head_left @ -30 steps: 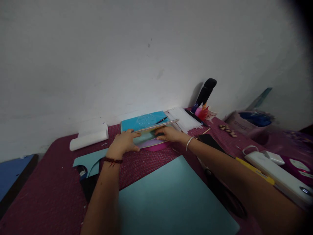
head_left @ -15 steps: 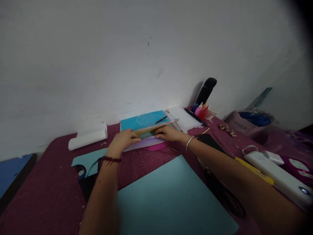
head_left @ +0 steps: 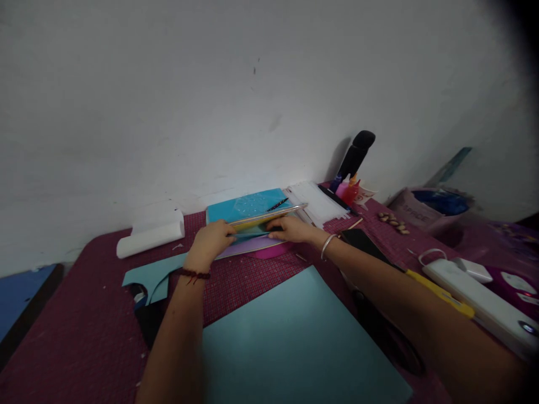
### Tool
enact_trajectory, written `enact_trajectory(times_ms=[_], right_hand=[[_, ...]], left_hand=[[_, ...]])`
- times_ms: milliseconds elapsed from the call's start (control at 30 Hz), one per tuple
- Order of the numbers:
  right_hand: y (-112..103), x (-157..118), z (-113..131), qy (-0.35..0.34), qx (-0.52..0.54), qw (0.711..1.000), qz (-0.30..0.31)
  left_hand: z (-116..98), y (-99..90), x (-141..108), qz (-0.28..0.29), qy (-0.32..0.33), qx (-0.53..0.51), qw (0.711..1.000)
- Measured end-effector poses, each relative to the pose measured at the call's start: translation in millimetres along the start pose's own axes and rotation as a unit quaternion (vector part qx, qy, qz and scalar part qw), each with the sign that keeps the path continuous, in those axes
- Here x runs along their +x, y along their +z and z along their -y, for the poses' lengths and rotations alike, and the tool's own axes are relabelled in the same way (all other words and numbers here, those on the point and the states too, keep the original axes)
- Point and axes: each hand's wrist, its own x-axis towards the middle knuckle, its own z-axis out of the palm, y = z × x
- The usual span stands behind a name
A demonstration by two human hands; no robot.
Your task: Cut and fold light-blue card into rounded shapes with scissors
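My left hand (head_left: pixel 211 241) and my right hand (head_left: pixel 290 229) grip the two ends of a stack of coloured paper sheets (head_left: pixel 248 245) at the back of the table. A purple sheet faces me, with teal and yellow ones behind it. Along the top runs a shiny edge that looks like clear plastic. Both hands have their thumbs on the near side; most of the fingers are hidden among the sheets. Behind the stack lies a bright blue sheet (head_left: pixel 223 210) with a dark patterned pen (head_left: pixel 278 205) on it. A large pale teal sheet (head_left: pixel 295 336) lies close to me.
A white roll (head_left: pixel 149 238) and a cut teal piece (head_left: pixel 147 275) lie at left. Toward the right are white strips (head_left: pixel 322 205), small colour bottles (head_left: pixel 349 192), a black bottle (head_left: pixel 357 154), a yellow cutter (head_left: pixel 440 292) and a white power strip (head_left: pixel 475 297).
The sheets between my hands have shifted slightly, with more yellow and teal showing and the purple sheet leaning lower. Both hands stay at the ends of the stack.
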Motion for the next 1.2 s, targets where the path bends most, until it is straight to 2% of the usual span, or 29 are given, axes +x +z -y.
enact_trajectory(times_ms=[200,267,433,500,600,767,900,1000,1100,1200], right_hand=[[0,3,15,0.01,-0.023,1.0,-0.004],[4,5,23,0.038,-0.059,0.998,-0.004],[4,9,33,0.122,-0.138,0.983,-0.02],[-1,7,31,0.127,-0.155,0.979,-0.038],[-12,-4,23,0.11,-0.157,0.979,-0.068],[-29,-50,23,0.064,-0.134,0.983,-0.106],[-35,-101,52,0.029,-0.11,0.986,-0.12],[-39,-134,85,-0.025,-0.072,0.995,-0.063],[-44,-161,120,-0.071,-0.017,0.997,0.024],[-39,-194,158,-0.093,-0.004,0.994,0.059]], left_hand=[[-6,-3.5,-1,-0.002,-0.035,0.058,0.998],[-7,-3.8,-1,-0.008,-0.034,0.055,0.998],[-8,-7.0,-2,-0.075,-0.064,-0.022,0.995],[-6,-9.6,-2,-0.102,-0.083,-0.062,0.989],[0,-12.6,-1,-0.114,-0.082,-0.104,0.985],[5,-12.6,1,-0.113,-0.068,-0.124,0.983],[5,-10.5,1,-0.09,-0.05,-0.119,0.988],[8,-8.6,2,-0.08,-0.044,-0.127,0.988],[9,-7.7,2,-0.074,-0.044,-0.134,0.987],[10,-7.8,1,-0.06,-0.03,-0.14,0.988]])
